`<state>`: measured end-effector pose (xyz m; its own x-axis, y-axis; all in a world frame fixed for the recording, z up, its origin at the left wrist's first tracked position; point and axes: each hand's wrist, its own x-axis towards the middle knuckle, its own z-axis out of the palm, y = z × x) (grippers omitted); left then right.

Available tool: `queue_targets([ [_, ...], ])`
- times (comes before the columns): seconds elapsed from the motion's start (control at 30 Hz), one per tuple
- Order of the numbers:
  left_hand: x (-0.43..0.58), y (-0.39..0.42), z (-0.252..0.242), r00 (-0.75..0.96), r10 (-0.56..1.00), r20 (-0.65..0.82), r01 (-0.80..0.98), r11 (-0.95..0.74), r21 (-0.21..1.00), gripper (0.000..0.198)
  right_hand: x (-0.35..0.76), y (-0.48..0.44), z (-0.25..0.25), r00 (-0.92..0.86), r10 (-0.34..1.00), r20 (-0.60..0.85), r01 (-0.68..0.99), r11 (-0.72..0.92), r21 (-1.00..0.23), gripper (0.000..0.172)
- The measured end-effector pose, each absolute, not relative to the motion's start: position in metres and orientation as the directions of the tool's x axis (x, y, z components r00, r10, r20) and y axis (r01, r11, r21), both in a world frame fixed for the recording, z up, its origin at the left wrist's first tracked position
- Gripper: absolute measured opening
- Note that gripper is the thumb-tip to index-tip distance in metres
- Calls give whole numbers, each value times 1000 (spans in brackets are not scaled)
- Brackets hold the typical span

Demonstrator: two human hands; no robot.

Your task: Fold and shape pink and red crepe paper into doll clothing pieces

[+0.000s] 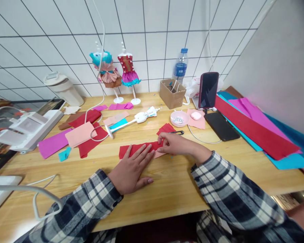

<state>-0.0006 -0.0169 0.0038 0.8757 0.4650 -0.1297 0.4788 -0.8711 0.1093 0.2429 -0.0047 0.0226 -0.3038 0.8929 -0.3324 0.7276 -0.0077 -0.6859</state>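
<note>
While the red strip (134, 148)'s pinned under the spread left hand (131, 172), its end's touched by the curled right hand (176, 143), pinch unclear. Pink dish (186, 118)'s stocked with shiny bits (178, 120).

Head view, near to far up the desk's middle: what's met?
Left hand → long red strip of thin sheet → white miniature dress form, lying down → upright dress form in red, magenta and teal → white tiled wall.

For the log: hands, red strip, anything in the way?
Left hand flat on red strip. Right hand at its right end. Pink piece along near edge. Black tool just beyond, off strip.
</note>
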Motion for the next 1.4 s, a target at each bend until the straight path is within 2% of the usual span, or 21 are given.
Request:
queue_targets([
  [0.1,-1,-17,7,872,472,-130,486,-868,104,84,257,-7,19,-328,885,-329,619,-62,-783,25],
  [0.23,0,-18,6,871,477,-120,489,-867,98,82,263,-8,15,-329,893,-306,588,-60,-806,20],
  [0.33,-1,-17,5,870,481,-111,491,-865,105,80,260,-8,16,-279,912,-302,663,-44,-747,16],
  [0.43,-1,-16,6,869,478,-125,492,-861,126,81,256,-8,18,-241,940,-242,730,11,-684,20],
  [0.7,0,-22,10,850,504,-150,523,-840,145,89,250,-13,23,-237,959,-154,829,117,-547,26],
  [0.97,2,-25,5,830,539,-143,554,-826,105,87,248,-14,23,-261,954,-148,839,148,-524,23],
  [1.23,1,-28,2,827,553,-104,561,-823,87,89,254,-10,27,-181,968,-173,861,71,-503,21],
  [1.33,1,-29,4,823,559,-103,567,-819,89,89,255,-16,27,-166,985,-42,845,120,-522,19],
  [1.4,1,-30,5,822,561,-103,569,-817,91,88,252,-25,24,-226,967,115,831,253,-495,20],
])
